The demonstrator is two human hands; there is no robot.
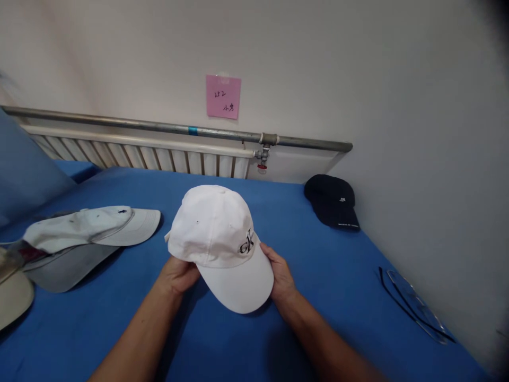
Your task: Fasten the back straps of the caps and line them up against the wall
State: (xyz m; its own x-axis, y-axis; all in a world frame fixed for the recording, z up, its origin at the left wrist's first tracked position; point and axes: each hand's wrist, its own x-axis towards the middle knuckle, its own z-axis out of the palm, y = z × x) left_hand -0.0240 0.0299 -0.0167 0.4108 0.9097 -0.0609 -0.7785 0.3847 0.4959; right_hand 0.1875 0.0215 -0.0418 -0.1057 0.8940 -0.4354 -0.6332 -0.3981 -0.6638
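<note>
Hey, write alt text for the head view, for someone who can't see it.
A person's left hand and right hand hold a white CK-logo baseball cap over a blue surface. A pale cap, a gray cap and a beige cap lie at left; a dark baseball cap and eyeglasses lie at right. Behind, a pink note hangs above a radiator.

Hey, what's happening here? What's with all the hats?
A person is holding a white cap over a blue surface. The right hand grips the edge of its brim, and the left hand is under the crown's edge, its fingers mostly hidden. Over on the left lie a pale cap, a gray cap and part of a beige cap. On the right, by the wall, are a black cap and a pair of glasses.
</note>
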